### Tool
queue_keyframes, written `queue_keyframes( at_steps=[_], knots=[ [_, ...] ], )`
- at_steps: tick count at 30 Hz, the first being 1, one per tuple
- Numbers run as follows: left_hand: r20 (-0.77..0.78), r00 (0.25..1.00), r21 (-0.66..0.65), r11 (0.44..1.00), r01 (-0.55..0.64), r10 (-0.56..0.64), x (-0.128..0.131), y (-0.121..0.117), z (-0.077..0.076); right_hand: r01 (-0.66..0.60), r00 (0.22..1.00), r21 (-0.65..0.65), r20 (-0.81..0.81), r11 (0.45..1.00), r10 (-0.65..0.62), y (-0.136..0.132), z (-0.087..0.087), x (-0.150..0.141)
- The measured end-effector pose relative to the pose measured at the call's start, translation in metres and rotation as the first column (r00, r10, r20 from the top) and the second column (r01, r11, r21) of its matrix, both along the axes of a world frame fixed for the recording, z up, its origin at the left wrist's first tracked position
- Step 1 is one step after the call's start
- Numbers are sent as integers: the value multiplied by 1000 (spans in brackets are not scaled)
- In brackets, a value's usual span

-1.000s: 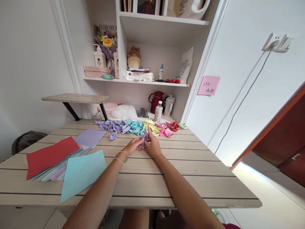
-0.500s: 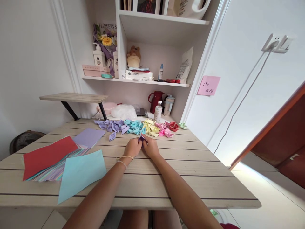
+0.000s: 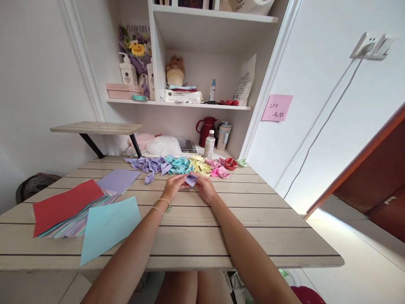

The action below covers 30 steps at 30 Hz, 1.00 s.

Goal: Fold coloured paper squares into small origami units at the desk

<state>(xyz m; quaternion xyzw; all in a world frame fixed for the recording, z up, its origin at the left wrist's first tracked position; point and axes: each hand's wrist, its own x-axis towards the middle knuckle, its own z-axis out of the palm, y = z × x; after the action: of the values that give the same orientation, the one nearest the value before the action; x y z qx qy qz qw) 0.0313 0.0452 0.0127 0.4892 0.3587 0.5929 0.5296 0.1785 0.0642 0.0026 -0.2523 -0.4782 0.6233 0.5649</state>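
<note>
Between my two hands is a small piece of folded purple paper (image 3: 191, 180), held a little above the table. My left hand (image 3: 174, 185) pinches its left side, and a bracelet with a green charm hangs at that wrist. On the right side, my right hand (image 3: 205, 187) grips the paper with its fingers closed. Just beyond lie folded paper pieces in colour groups: purple (image 3: 149, 164), blue (image 3: 179, 164), yellow (image 3: 200, 164), pink (image 3: 220, 170), red (image 3: 230, 164) and pale green (image 3: 242, 162). One purple folded piece (image 3: 149, 177) sits apart, nearer to me.
At the left of the slatted table (image 3: 262, 236) lie a red sheet (image 3: 68, 206) on a fanned paper stack, a light blue sheet (image 3: 110, 228) and purple sheets (image 3: 119, 180). A small raised stand (image 3: 96, 128) is behind them. A bottle (image 3: 209, 145) and a red jug (image 3: 206, 131) stand at the back.
The purple paper was upright, then mostly covered by my closed fingers; now a flat face of it shows between my hands. My hands have drawn slightly apart. The view has tilted slightly downward.
</note>
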Motion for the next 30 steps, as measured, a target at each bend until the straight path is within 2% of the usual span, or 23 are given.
queue_keyframes(
  at_steps=[3, 6, 11, 19, 23, 26, 30],
  knots=[
    [32, 999, -51, 998, -27, 29, 0, 0, 1, -29, 999, -57, -29, 998, 27, -1, 2, 2],
    [-4, 999, -55, 997, -53, 53, 0, 1, -2, -18, 999, -92, 31, 996, 20, -3, 2, 2],
    [-50, 998, -23, 999, -49, 48, -1, 6, -8, 52, 990, -38, 131, 998, -46, -2, -2, 0],
    [-105, 994, 42, 999, -1, 5, -4, 8, -10, 111, 979, -12, 171, 994, -108, 2, -3, 5],
    [-98, 995, 20, 999, 32, -30, -6, 6, -8, 35, 983, 9, 179, 999, -36, 4, -1, 12],
    [-53, 999, 6, 1000, 7, -7, -7, 5, -6, -49, 981, 34, 191, 998, 42, 5, -1, 16],
    [-9, 999, -13, 999, -34, 34, -7, 4, -3, -68, 980, 72, 192, 995, 53, 5, -2, 17]
  ],
)
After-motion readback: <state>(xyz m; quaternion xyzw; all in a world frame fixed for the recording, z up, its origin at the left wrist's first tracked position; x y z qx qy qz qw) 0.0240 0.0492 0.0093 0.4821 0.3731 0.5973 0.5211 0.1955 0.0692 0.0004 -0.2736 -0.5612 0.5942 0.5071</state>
